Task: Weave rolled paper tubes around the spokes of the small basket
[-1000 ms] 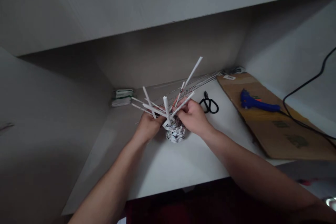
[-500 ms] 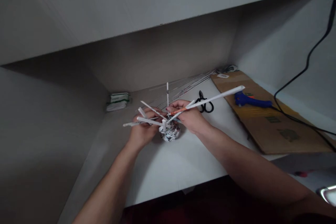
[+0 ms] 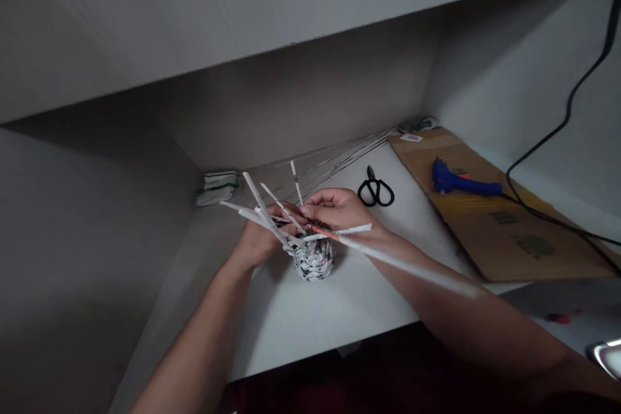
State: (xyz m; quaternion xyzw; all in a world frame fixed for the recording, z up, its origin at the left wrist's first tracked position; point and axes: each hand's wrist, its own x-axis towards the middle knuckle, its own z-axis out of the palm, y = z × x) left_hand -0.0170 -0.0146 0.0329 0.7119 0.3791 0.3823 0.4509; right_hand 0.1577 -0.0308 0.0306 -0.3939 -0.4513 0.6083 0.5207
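Note:
A small round basket (image 3: pixel 315 260) woven from rolled newspaper strips is tilted between my hands, above the white table. Several paper tubes (image 3: pixel 255 193) stick up and outward from its rim. My left hand (image 3: pixel 264 233) is closed around the basket's far left side, its fingers partly behind the tubes. My right hand (image 3: pixel 334 208) pinches at the rim on the far right, thumb and fingers together. From beneath that hand a long paper tube (image 3: pixel 407 263) with an orange stretch runs out to the right, over my forearm; its end is blurred.
Black-handled scissors (image 3: pixel 375 187) lie right of my hands. A blue glue gun (image 3: pixel 466 185) rests on a cardboard sheet (image 3: pixel 485 233), its black cord trailing right. Long thin paper tubes (image 3: pixel 359 151) lie along the back wall. A white packet (image 3: pixel 217 187) sits at the back left.
The long tube's outer end has swung down toward me, from over the scissors to across my right forearm. The basket has tilted, showing more of its woven side.

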